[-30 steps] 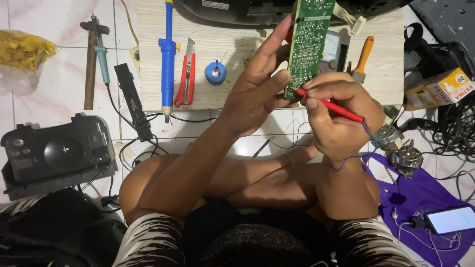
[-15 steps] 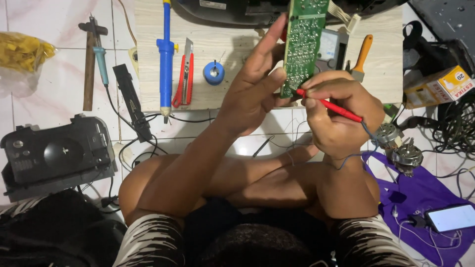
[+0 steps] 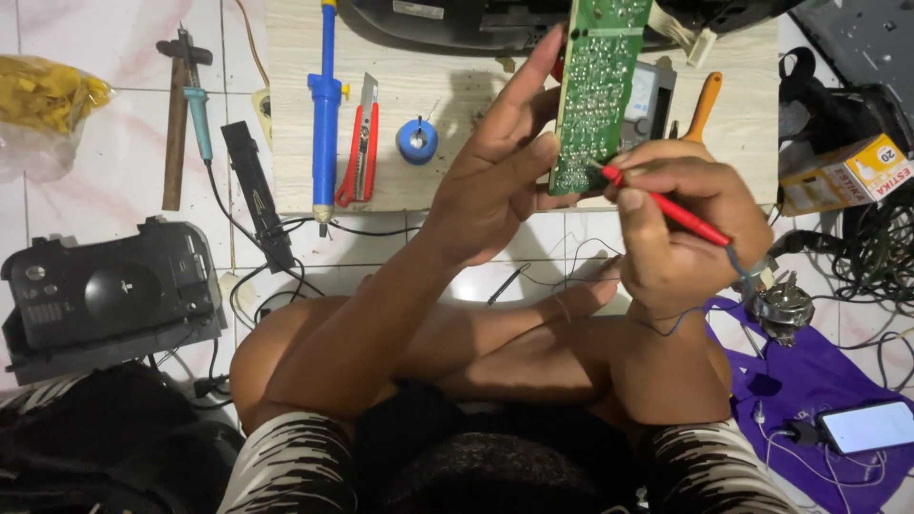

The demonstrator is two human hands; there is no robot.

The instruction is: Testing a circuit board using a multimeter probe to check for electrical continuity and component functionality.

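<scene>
The left hand [image 3: 495,181] has its grip clamped on the long edge of a green circuit board [image 3: 598,90], held upright above the pale wooden desk [image 3: 457,86] at twelve o'clock. The right hand [image 3: 681,224] pinches a slim red probe [image 3: 666,205], its tip touching the board's speckled solder side. At ten o'clock a blue plastic pump [image 3: 325,105] and red knife [image 3: 361,143] lie well apart from both hands, with bare wood between.

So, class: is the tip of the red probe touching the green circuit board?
Touching. The head view shows the red probe in the right hand, its tip meeting the face of the green circuit board with no gap.
</scene>
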